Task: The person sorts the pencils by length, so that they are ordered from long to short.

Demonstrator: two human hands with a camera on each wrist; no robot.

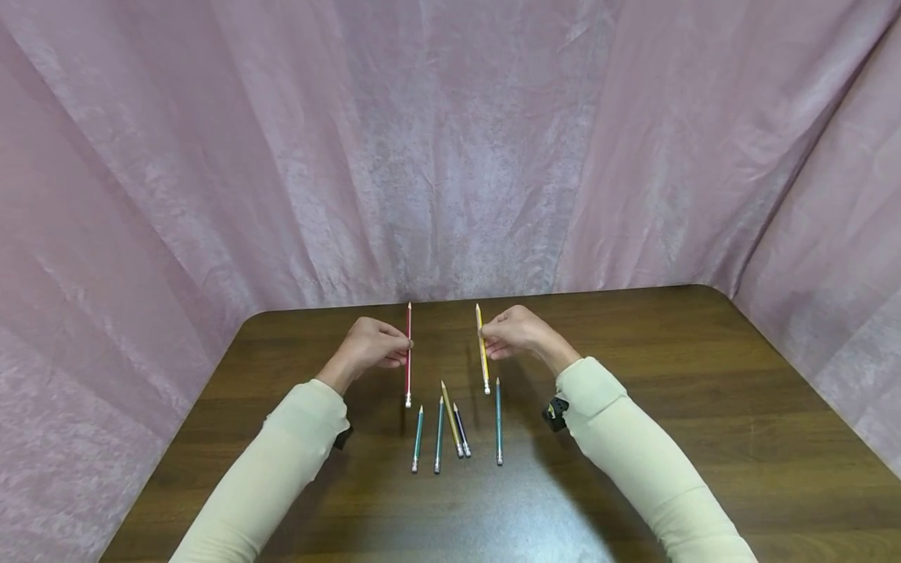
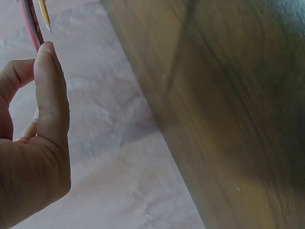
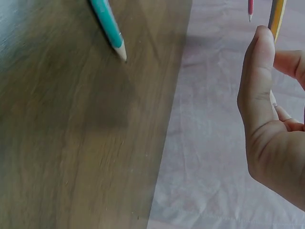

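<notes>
My left hand (image 1: 375, 342) pinches a red pencil (image 1: 408, 375) between thumb and fingertips, its point toward the curtain and its eraser toward me. Across from it, my right hand (image 1: 517, 332) pinches a yellow pencil (image 1: 483, 363), tilted slightly, point also away from me. Both pencils are raised above the table, with a gap between them. In the left wrist view the red pencil (image 2: 31, 23) rises from the fingertips, and the yellow pencil's tip (image 2: 46, 21) shows beside it. The right wrist view has the yellow pencil (image 3: 277, 19) at the thumb and finger.
Several pencils lie on the brown wooden table (image 1: 704, 391) nearer me: a short green pencil (image 1: 418, 442), a teal pencil (image 1: 439, 438), a gold pencil (image 1: 450, 418) touching a dark pencil (image 1: 461, 430), and another teal pencil (image 1: 499, 422) to the right. A pink curtain (image 1: 450, 156) hangs behind.
</notes>
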